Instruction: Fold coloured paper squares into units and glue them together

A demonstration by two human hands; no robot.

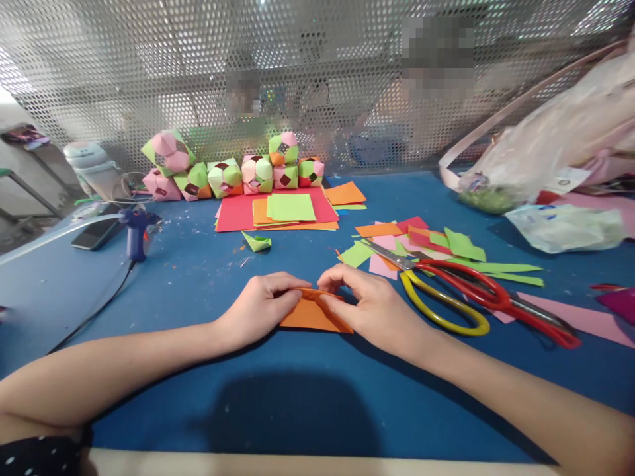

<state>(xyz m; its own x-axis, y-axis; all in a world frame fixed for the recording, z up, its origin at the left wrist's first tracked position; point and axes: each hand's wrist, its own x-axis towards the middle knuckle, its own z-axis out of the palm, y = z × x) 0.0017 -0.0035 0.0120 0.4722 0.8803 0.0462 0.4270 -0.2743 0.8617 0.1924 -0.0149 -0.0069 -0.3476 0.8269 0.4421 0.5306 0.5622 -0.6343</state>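
Note:
Between my hands is an orange sheet of paper, its far edge raised or folded over and its near edge close to the blue table. My left hand pinches its far left part between thumb and fingers. On the other side, my right hand pinches the far right part, thumb on top. Some fingertips are hidden behind the paper. Just beyond my left hand lies a small folded green paper piece. Scissors with one yellow and one red handle rest right of my right hand.
Stacked paper sheets lie ahead, with several folded paper balls behind them against a perforated metal screen. Cut scraps spread at right. A glue gun, phone and bottle stand left; plastic bags lie far right.

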